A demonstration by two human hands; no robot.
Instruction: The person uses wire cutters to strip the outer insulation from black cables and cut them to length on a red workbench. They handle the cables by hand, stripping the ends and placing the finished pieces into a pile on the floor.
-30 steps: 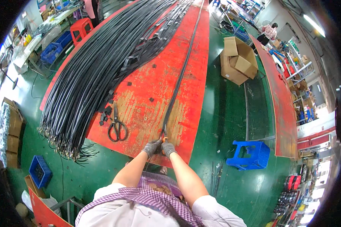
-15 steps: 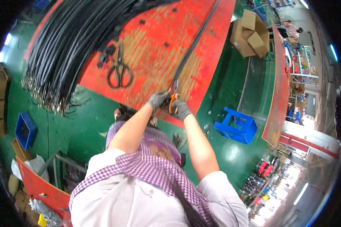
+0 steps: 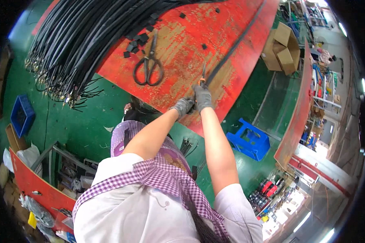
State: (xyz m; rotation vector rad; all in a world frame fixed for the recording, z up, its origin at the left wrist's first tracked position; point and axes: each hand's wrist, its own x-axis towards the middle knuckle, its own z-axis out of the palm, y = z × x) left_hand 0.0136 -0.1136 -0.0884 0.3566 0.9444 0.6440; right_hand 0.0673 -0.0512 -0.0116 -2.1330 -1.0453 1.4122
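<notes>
A long black cable [image 3: 231, 52] runs down the red worktable toward my hands. Near the table's front edge my left hand [image 3: 183, 106], in a grey glove, is closed around the cable's near end; its fingertips are partly hidden. Beside and slightly beyond it, my gloved right hand [image 3: 202, 97] grips orange-handled scissors [image 3: 203, 72], their pointed blades directed away from me. The cable passes by this hand, which covers part of it. To the left, large black-handled scissors [image 3: 149, 69] lie on the table, with small black pieces [image 3: 138, 42] near them.
A thick bundle of black cables [image 3: 81, 40] covers the left of the red worktable [image 3: 182, 48], its ends hanging over the edge. On the green floor are a blue stool [image 3: 249, 139] at right and a blue crate [image 3: 23, 115] at left. A cardboard box [image 3: 282, 48] stands beyond the right edge.
My right hand has moved away from me with the orange-handled scissors, whose blades are now off the cable. My left hand stays near the table edge. The view has shifted.
</notes>
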